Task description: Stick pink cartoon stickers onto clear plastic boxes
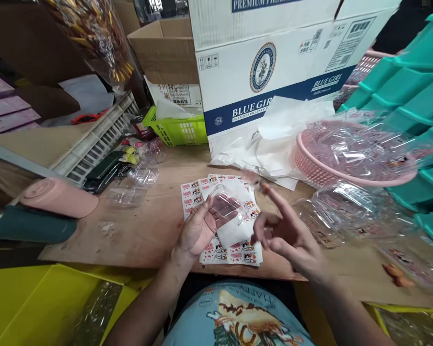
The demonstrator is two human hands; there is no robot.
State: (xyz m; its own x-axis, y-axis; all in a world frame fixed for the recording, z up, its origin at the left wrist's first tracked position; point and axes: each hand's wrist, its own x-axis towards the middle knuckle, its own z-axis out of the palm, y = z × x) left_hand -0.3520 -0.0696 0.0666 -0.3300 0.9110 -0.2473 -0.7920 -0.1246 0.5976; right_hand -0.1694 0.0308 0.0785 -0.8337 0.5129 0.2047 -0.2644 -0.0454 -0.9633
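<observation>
My left hand (198,226) pinches a small clear plastic container (237,210) at its left edge, with its fingers showing through from behind. Below it lie sheets of cat-print stickers (247,257), with white backing paper (233,234) on top. To the right, my right hand (288,226) hovers over the sheets' edge, index finger stretched out and the other fingers loosely bent. By that fingertip is a blurred orange-and-white patch (264,188) that looks like a sticker; how it is attached cannot be made out.
A pink basket (310,166) heaped with clear containers stands at the right, more containers (350,202) before it. Behind are crumpled white paper (274,144), a Blue Girl carton (234,72) and a green basket (180,129). A pink roll (59,197) lies left. Teal bins (418,105) rise far right.
</observation>
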